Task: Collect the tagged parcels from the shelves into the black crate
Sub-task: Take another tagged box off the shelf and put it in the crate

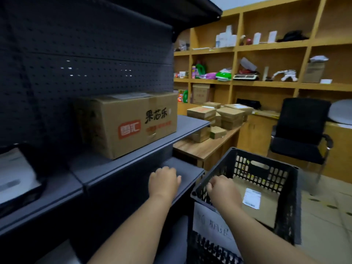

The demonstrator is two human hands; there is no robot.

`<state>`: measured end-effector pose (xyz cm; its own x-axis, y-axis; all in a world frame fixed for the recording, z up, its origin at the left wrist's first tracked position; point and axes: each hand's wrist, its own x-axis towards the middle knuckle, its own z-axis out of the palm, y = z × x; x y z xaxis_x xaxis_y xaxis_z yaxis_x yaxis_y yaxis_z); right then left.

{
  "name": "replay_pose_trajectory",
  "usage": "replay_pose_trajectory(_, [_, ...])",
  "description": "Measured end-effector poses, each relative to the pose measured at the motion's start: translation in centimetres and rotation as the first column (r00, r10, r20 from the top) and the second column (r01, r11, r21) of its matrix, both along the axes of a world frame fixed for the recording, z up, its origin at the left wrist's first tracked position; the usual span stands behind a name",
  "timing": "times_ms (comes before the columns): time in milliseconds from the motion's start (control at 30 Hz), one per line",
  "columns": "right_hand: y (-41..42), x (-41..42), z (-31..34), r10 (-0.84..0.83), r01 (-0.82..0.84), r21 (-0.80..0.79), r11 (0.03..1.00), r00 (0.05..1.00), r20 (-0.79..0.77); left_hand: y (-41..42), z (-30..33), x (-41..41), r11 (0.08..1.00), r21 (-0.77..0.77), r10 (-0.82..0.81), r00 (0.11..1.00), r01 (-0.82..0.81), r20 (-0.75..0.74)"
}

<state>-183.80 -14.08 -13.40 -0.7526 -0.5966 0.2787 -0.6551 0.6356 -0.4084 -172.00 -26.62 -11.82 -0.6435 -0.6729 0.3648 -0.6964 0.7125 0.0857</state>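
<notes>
Left hand [164, 181] hovers curled over a dark shelf [182, 168], grip empty; right hand [222, 189] apparently grips the black crate [293, 197] rim. One tagged parcel [266, 202] lies inside. Next: steady the crate, then lift the labelled carton [127, 122] above squarely. Wooden surface [205, 147] holds small boxes [219, 117]; office chair [301, 134] beyond.

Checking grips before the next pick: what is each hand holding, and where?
The right hand grips the black crate by its near-left rim. The left hand holds nothing, fingers curled.
</notes>
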Motion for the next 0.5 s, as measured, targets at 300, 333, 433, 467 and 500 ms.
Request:
replay_pose_trajectory(300, [2.4,10.1,0.0,0.304,-0.305,-0.005,0.952,0.952,-0.034,6.7,-0.6,13.5,0.959,0.008,0.285,0.959,-0.285,-0.012])
replay_pose_trajectory(333, [2.5,11.4,0.0,0.337,-0.337,0.005,0.942,0.940,-0.054,7.2,-0.5,15.2,0.948,0.006,0.318,0.948,-0.318,-0.011])
replay_pose_trajectory(433, [2.5,15.2,0.5,0.424,-0.424,0.015,0.905,0.902,-0.086,8.6,-0.1,20.3,0.908,-0.010,0.419,0.908,-0.419,-0.011])
replay_pose_trajectory(467, [2.4,16.6,0.6,0.449,-0.449,0.013,0.893,0.890,-0.081,9.1,0.0,22.0,0.893,-0.015,0.451,0.893,-0.451,-0.009])
replay_pose_trajectory(500, [2.3,18.1,0.7,0.472,-0.473,0.012,0.881,0.878,-0.077,9.6,0.1,23.7,0.876,-0.017,0.482,0.876,-0.482,-0.008])
